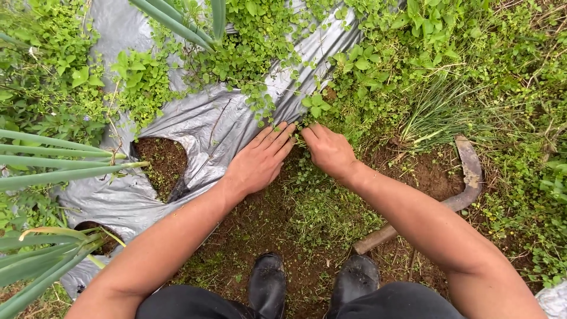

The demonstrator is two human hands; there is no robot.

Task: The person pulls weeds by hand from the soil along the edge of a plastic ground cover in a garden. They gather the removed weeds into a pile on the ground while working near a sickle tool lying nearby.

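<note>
Where hands (260, 160) (328, 150) meet, weeds (316, 106) look leafy.

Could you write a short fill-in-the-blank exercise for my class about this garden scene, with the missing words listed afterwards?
1. The left hand lies flat on the edge of a grey plastic ____.
2. The right hand pinches small green ____ at the edge of the plastic.
3. A sickle with a wooden handle lies on the ____ beside the right forearm.
4. Two black ____ show at the bottom of the picture.

Missing words: sheet; weeds; soil; boots
</note>
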